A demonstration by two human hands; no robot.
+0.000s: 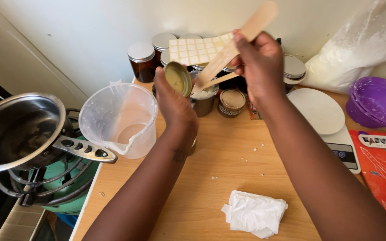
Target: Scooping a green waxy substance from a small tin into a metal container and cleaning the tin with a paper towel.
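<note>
- Hands first: my left hand is closed around a small round tin, tipped so its open mouth faces right, with yellowish residue inside.
- My right hand grips two flat wooden sticks; their far ends rise toward the wall, their near ends point down and left toward the tin.
- The stick tips sit just beside the tin's mouth, over a metal cup heaped with white flakes.
- Beside that cup, to the right, stands a short brown jar with a tan lid.
- Behind my hands, against the wall, amber jars with silver lids are clustered, and a sheet of pale square stickers leans over them.
- Left of my left hand stands a clear plastic measuring jug, at the left edge of the wooden counter.
- Further left, a steel saucepan rests on a green gas burner, its handle reaching toward the jug.
- On the right, a white kitchen scale lies near my right forearm, with stacked purple bowls and a white plastic bag beyond it.
- A red exercise book lies at the right edge.
- A crumpled white tissue lies near me, between my forearms.
</note>
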